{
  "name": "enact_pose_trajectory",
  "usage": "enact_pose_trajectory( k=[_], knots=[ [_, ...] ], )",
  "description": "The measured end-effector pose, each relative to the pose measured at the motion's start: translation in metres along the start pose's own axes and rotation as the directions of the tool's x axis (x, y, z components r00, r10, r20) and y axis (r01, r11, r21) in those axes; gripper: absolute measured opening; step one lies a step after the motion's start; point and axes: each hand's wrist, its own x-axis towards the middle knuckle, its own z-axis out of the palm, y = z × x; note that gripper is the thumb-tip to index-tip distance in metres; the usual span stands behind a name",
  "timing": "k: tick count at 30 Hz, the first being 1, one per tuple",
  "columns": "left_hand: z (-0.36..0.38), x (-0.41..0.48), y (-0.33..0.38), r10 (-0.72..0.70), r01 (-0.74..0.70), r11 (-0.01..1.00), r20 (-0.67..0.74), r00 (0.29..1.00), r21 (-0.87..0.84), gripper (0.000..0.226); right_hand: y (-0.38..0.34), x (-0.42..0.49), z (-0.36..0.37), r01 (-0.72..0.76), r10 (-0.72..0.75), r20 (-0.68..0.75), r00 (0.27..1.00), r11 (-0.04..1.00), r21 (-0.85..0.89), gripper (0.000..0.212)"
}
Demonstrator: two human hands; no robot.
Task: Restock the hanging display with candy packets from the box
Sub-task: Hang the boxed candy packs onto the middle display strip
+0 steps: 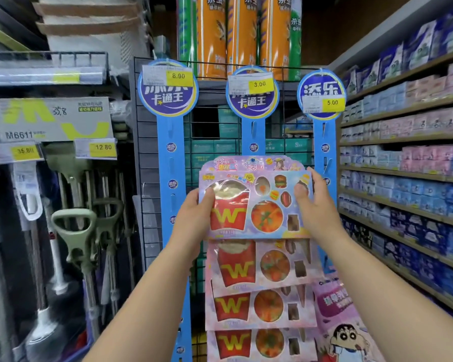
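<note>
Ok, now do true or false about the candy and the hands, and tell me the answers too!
1. The left hand and the right hand both hold the candy packet. True.
2. The middle strip is marked 8.90. False: its price tag says 3.00.
3. Matching hung packets sit below the held one. True.
4. The left strip is packed with candy. False: no packets show on it.
5. The held packet has a green cup printed on it. False: it shows a red box with a yellow W.
</note>
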Motion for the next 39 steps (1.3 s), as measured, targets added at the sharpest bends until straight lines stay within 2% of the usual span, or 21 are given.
enact_pose_trajectory(
  k=[7, 13, 31, 36, 39],
  knots=[
    [0.002, 0.015, 0.011, 0.012, -0.007, 0.996, -0.047, 0.999, 0.093, 0.022, -0.005, 0.024, -0.001, 0.009, -0.008, 0.051, 0.999, 1.000, -0.020, 0.055],
    [0.008, 0.017, 0.008, 0.019, -0.015, 0.990, -0.027, 0.999, 0.139, 0.041, -0.001, 0.022, -0.006, -0.020, 0.020, 0.032, 0.999, 1.000, -0.005, 0.054],
    [0.009, 0.013, 0.006, -0.019, 0.021, 0.996, -0.027, 0.999, 0.088, 0.037, -0.010, 0.019, -0.010, -0.061, 0.065, 0.061, 0.996, 0.996, -0.065, 0.053],
    [0.009, 0.008, 0.005, -0.013, 0.016, 0.995, -0.027, 1.000, 0.099, 0.031, -0.014, 0.015, -0.013, -0.048, 0.052, 0.069, 0.996, 0.997, -0.058, 0.047],
    [0.009, 0.004, 0.004, -0.003, 0.006, 0.995, -0.029, 1.000, 0.101, 0.031, -0.012, 0.014, -0.015, -0.058, 0.063, 0.069, 0.996, 0.995, -0.076, 0.051]
  ],
)
